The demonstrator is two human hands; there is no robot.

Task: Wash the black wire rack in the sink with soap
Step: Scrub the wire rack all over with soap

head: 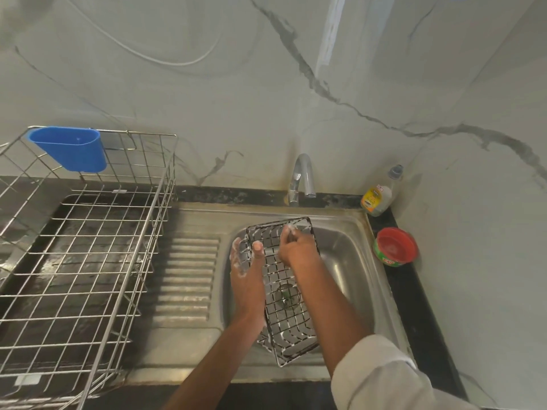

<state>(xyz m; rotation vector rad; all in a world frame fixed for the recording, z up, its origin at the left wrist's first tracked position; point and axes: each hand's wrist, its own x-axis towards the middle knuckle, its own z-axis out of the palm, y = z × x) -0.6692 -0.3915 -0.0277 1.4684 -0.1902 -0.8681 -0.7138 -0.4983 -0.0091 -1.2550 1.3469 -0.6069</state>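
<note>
The black wire rack (pixel 284 291) is held lengthwise over the steel sink (pixel 349 261), lower centre of the frame, its far end tilted up toward the tap (pixel 302 179) and its near end over the sink's front rim. White suds are seen clinging to its wires.

The left hand (pixel 247 270) is closed around the rack's left edge: the thumb lies on the grid's upper face, the fingers are wrapped behind the frame, and foam is visible on them. The right hand (pixel 297 247) is pressed on the grid near the far end with fingers curled; something pale and foamy shows at the fingertips, but whether a scrubber is gripped cannot be told. A light sleeve (pixel 384 377) is seen at lower right.

The sink's ribbed drainboard (pixel 183 276) lies left of the bowl. A steel dish basket (pixel 83 247) stands on the dark counter at the left of the frame, with a blue plastic cup (pixel 69 149) hung on its far rim. At the right, near the wall corner, a dish-liquid bottle (pixel 380 193) and a red-lidded green tub (pixel 395 247) stand on the black counter edge, just beside the sink.
</note>
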